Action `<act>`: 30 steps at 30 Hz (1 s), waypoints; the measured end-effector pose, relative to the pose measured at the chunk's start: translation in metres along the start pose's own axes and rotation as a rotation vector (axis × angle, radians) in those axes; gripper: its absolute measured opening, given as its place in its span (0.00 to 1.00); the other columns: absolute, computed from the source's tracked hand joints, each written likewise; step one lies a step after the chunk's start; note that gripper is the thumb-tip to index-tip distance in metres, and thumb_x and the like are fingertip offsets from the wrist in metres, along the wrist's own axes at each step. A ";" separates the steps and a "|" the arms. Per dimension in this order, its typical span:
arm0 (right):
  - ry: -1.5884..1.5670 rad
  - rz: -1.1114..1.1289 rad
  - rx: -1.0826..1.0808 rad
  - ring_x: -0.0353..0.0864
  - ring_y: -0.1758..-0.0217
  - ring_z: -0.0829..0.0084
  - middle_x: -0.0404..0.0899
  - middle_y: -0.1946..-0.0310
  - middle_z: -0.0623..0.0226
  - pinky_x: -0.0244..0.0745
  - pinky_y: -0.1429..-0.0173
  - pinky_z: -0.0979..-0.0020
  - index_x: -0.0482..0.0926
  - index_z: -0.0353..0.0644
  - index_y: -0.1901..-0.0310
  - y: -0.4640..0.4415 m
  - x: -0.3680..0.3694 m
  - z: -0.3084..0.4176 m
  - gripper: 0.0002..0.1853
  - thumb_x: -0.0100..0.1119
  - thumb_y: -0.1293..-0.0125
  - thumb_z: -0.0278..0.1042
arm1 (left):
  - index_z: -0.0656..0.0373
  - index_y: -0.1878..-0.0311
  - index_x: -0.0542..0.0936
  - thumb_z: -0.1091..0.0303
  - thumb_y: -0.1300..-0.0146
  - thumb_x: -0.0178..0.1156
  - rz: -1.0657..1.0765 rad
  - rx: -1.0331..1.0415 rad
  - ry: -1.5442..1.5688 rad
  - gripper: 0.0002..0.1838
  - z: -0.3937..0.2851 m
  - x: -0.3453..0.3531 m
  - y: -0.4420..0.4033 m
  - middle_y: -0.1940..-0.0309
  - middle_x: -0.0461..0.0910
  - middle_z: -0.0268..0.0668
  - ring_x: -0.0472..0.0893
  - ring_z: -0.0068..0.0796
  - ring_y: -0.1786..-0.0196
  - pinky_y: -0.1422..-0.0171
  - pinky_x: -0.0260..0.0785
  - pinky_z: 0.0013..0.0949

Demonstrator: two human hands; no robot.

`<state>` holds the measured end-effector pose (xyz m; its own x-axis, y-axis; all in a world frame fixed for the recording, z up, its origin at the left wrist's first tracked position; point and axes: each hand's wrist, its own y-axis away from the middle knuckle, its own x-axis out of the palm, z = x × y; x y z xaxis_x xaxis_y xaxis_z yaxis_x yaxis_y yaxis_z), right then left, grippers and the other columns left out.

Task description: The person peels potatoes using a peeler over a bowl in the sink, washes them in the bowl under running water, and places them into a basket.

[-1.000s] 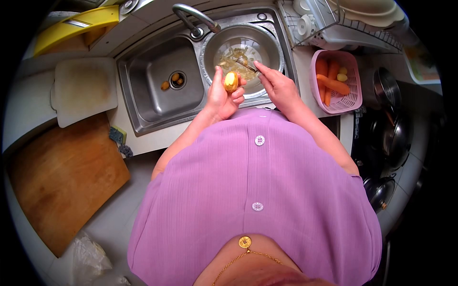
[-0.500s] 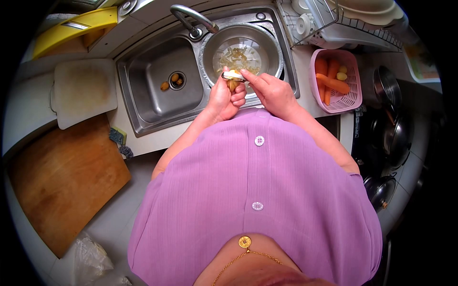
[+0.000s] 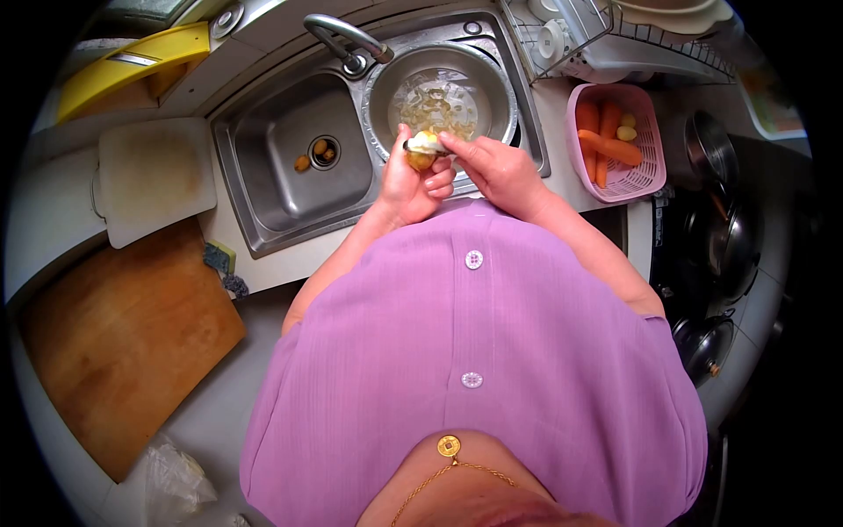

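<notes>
My left hand (image 3: 409, 188) is wrapped round a small, partly peeled potato (image 3: 421, 162) at the near edge of the steel basin (image 3: 375, 114). Against the potato's upper side lies a peeler (image 3: 428, 147) with a pale body, gripped by my right hand (image 3: 507, 177). My right fingers cover much of its handle. Below and beyond both hands, the basin holds water with yellowish peelings (image 3: 436, 107) in it. Several unpeeled potatoes (image 3: 302, 163) rest around the drain of the left sink bowl (image 3: 307, 198).
A pink basket (image 3: 659, 171) with carrots (image 3: 610, 147) and peeled potatoes (image 3: 626, 133) stands to the right. The faucet (image 3: 356, 35) arches behind the sinks. At left are a white cutting board (image 3: 156, 171), a wooden board (image 3: 132, 334) and a sponge (image 3: 219, 256). Pans (image 3: 733, 241) sit far right.
The peeler has shifted slightly on the potato, and the potato's pale peeled top shows differently. Both hands keep their grip. The whole view has tilted a little.
</notes>
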<state>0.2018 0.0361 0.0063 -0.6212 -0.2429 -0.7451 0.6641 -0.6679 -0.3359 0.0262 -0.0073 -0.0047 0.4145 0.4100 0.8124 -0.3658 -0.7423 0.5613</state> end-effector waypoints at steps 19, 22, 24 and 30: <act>-0.208 -0.017 0.254 0.81 0.62 0.60 0.80 0.62 0.60 0.77 0.59 0.65 0.72 0.53 0.40 -0.004 0.002 0.005 0.20 0.53 0.34 0.32 | 0.56 0.67 0.69 0.40 0.31 0.39 0.102 0.078 -0.194 0.27 -0.006 -0.016 -0.007 0.81 0.61 0.29 0.57 0.16 0.84 0.81 0.50 0.21; -0.320 0.018 0.362 0.81 0.58 0.59 0.80 0.57 0.57 0.76 0.54 0.66 0.73 0.51 0.40 -0.005 -0.001 0.008 0.19 0.52 0.33 0.33 | 0.56 0.67 0.69 0.39 0.31 0.38 0.112 0.096 -0.223 0.27 -0.008 -0.014 -0.007 0.82 0.61 0.29 0.56 0.16 0.84 0.81 0.49 0.21; -0.385 0.067 0.466 0.81 0.56 0.59 0.80 0.56 0.57 0.75 0.52 0.67 0.74 0.50 0.41 -0.005 -0.001 0.008 0.18 0.53 0.32 0.34 | 0.56 0.67 0.69 0.39 0.31 0.38 0.114 0.104 -0.225 0.27 -0.009 -0.013 -0.005 0.82 0.60 0.29 0.56 0.17 0.84 0.81 0.49 0.22; -0.501 0.193 0.834 0.80 0.52 0.59 0.79 0.51 0.56 0.74 0.50 0.66 0.74 0.49 0.41 0.005 0.005 -0.014 0.18 0.53 0.32 0.36 | 0.55 0.66 0.69 0.30 0.35 0.35 0.222 0.249 -0.384 0.34 -0.023 -0.005 0.005 0.79 0.65 0.32 0.59 0.18 0.83 0.80 0.51 0.21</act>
<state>0.2076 0.0419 -0.0075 -0.7652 -0.5405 -0.3498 0.3863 -0.8201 0.4222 0.0031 -0.0009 -0.0020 0.6424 0.0384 0.7654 -0.2899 -0.9123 0.2891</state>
